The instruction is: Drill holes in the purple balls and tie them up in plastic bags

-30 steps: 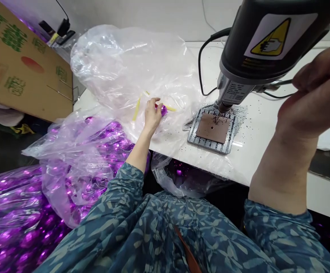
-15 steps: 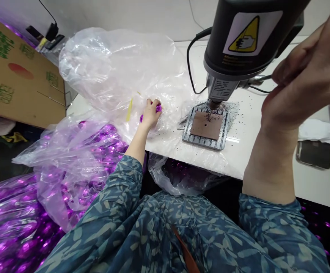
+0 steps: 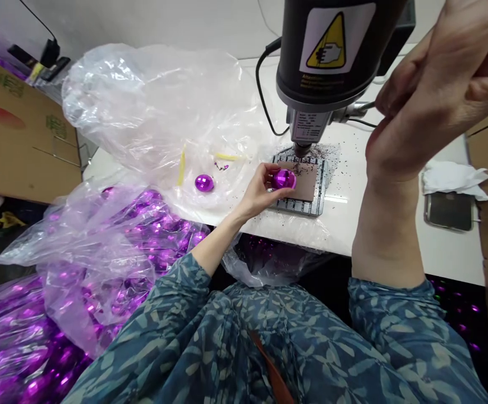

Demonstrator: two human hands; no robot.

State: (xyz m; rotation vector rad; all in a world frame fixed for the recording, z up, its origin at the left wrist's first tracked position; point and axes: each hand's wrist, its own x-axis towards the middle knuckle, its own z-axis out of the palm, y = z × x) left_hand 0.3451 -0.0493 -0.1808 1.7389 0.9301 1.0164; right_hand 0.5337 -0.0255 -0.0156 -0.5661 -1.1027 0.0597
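My left hand (image 3: 261, 192) grips a shiny purple faceted ball (image 3: 283, 179) between thumb and fingers. The ball is over the left part of a brown square pad (image 3: 308, 191), which lies on the slotted grey base plate (image 3: 320, 205) of a bench drill press (image 3: 322, 84). The drill's chuck (image 3: 302, 149) hangs just above and behind the ball. At the upper right my right hand (image 3: 441, 95) is closed round the end of the drill press lever (image 3: 366, 106); its grip is hidden by the fingers. A second purple ball (image 3: 204, 183) lies on plastic film to the left.
Clear plastic bags (image 3: 155, 106) spread over the left of the white table (image 3: 340, 230). Dark shavings surround the base plate. Purple balls fill a bag (image 3: 21, 331) at lower left. A phone (image 3: 451, 211), white tissue (image 3: 454, 178) and a cardboard box (image 3: 25, 140) stand around.
My left hand has moved right from the plastic film to the brown pad, carrying one purple ball. The other ball stays on the film. My right hand remains at the lever; the view has shifted slightly.
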